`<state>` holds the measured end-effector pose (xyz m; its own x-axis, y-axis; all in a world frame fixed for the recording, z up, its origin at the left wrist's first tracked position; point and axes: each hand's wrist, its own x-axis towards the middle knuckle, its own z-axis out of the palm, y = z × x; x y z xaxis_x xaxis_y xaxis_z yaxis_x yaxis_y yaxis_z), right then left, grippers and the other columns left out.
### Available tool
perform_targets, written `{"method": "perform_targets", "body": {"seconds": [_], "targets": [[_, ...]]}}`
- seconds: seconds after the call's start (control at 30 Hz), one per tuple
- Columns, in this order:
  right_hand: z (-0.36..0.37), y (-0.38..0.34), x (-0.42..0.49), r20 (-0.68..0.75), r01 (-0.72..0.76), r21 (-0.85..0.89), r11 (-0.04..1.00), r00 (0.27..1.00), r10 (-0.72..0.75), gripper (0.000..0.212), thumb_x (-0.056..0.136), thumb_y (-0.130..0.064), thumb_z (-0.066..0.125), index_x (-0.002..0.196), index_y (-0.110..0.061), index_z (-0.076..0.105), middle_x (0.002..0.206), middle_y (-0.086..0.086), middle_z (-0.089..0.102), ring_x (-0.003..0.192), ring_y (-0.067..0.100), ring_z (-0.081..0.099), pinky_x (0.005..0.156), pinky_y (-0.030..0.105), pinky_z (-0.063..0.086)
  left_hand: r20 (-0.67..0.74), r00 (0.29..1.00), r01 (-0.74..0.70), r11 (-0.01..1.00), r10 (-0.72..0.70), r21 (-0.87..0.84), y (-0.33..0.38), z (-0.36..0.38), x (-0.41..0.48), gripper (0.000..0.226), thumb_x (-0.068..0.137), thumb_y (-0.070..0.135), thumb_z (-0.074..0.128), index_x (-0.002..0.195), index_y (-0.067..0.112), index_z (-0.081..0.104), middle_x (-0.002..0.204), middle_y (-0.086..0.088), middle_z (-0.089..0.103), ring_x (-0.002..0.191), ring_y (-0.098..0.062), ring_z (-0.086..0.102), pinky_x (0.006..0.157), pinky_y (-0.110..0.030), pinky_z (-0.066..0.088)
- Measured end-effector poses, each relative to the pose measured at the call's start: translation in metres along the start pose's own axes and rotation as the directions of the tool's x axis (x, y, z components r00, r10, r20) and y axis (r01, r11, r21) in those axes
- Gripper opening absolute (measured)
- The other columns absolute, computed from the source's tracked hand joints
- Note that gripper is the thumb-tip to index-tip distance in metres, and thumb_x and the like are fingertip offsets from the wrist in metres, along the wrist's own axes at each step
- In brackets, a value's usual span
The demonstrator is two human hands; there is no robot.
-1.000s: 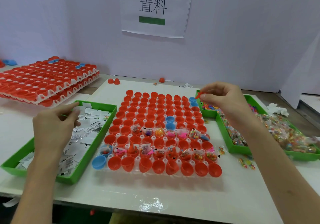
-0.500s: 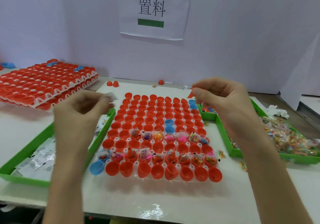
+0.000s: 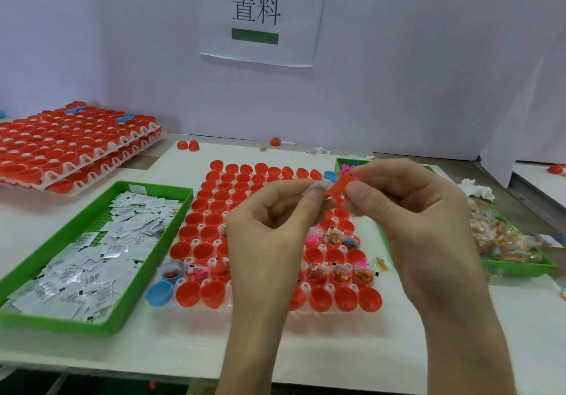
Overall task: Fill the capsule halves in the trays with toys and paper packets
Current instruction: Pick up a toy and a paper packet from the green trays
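Two hands are meeting above the tray (image 3: 306, 287). I am pinching a packet (image 3: 321, 185) in my left hand (image 3: 269, 226), fingers curled, and am gripping an orange toy (image 3: 337, 187) in my right hand (image 3: 407, 211), between thumb and forefinger, with the two pieces touching. Beneath them, the nearest row of halves (image 3: 188, 293) is sitting empty, the next rows are holding toys, and the far rows are waiting. I am judging the pairing step underway. Slipping is the risk: both pieces are small and light, so a loosening pinch could drop one into a filled half or between cups. Packet bin (image 3: 159, 255) is lying left, toy bin (image 3: 517, 267) right, and stacked trays (image 3: 76, 149) are resting far left.
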<state>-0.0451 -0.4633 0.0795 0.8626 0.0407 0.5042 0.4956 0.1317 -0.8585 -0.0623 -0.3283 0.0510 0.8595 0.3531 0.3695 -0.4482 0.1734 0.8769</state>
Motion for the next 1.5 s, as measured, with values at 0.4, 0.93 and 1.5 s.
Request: {"method": "perform_targets", "body": {"seconds": [0.4, 0.93, 1.5], "targets": [[0.0, 0.004, -0.003, 0.035, 0.043, -0.272, 0.961, 0.999, -0.035, 0.021, 0.083, -0.003, 0.074, 0.088, -0.024, 0.077, 0.082, -0.008, 0.077, 0.081, 0.009, 0.074, 0.071, 0.015, 0.055, 0.212, 0.973, 0.073, 0.994, -0.089, 0.082, 0.007, -0.014, -0.002, 0.036, 0.096, 0.002, 0.058, 0.096, 0.033, 0.077, 0.087, 0.005, 0.079, 0.084, -0.013, 0.077, 0.072, -0.016, 0.058], [-0.012, 0.013, -0.002, 0.134, 0.074, -0.318, 0.945, 0.991, -0.032, 0.013, 0.076, -0.03, 0.077, 0.084, -0.019, 0.077, 0.079, -0.003, 0.076, 0.076, 0.015, 0.074, 0.069, 0.024, 0.059, 0.258, 0.957, 0.112, 0.99, -0.131, 0.086, 0.005, -0.014, 0.001, 0.018, 0.071, 0.024, 0.075, 0.088, 0.024, 0.081, 0.081, 0.0, 0.079, 0.076, -0.015, 0.077, 0.068, -0.015, 0.057], [-0.122, 0.102, 0.006, -0.512, -0.474, -0.678, 0.562, 0.853, 0.102, 0.025, 0.081, -0.005, 0.077, 0.101, -0.02, 0.078, 0.088, -0.003, 0.072, 0.086, 0.02, 0.064, 0.083, 0.04, 0.053, 0.141, 0.973, 0.166, 0.979, -0.181, 0.114, -0.002, -0.02, 0.004, 0.024, 0.067, 0.023, 0.076, 0.09, 0.016, 0.077, 0.077, -0.002, 0.078, 0.071, -0.018, 0.077, 0.065, -0.017, 0.057]]}}
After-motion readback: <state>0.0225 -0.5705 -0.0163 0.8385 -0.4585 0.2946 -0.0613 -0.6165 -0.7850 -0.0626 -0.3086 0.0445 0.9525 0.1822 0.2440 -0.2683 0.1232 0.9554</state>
